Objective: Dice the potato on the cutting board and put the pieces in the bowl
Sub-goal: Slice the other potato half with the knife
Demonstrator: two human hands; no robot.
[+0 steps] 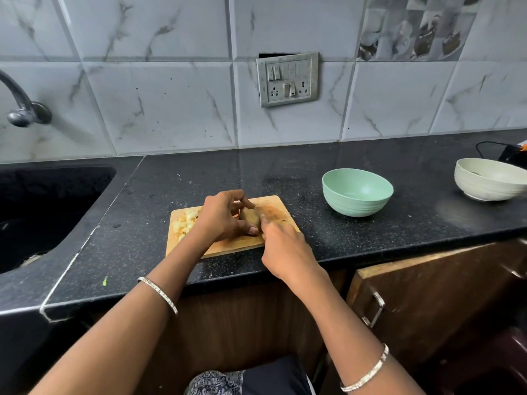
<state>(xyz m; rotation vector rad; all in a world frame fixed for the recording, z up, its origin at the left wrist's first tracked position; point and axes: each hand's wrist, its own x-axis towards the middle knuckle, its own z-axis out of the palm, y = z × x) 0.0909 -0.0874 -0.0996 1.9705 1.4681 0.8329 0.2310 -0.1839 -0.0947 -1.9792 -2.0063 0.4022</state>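
So that the potato (251,217) cannot roll, I am gripping it with my left hand (219,216) while my right hand (285,246) is clenching the barely visible knife (264,236).

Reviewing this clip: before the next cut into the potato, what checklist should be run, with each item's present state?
1. Potato steadied: the left hand grips the potato on the cutting board: ok.
2. Knife held by the right hand: hidden under the hand: cannot tell.
3. Left fingertips clear of the blade: cannot tell.
4. Cutting board flat on the countertop: ok.
5. Green bowl upright, right of the cutting board and apart from it: ok.
6. Diced pieces moved to the green bowl: they lie on the cutting board's left end: not ok.
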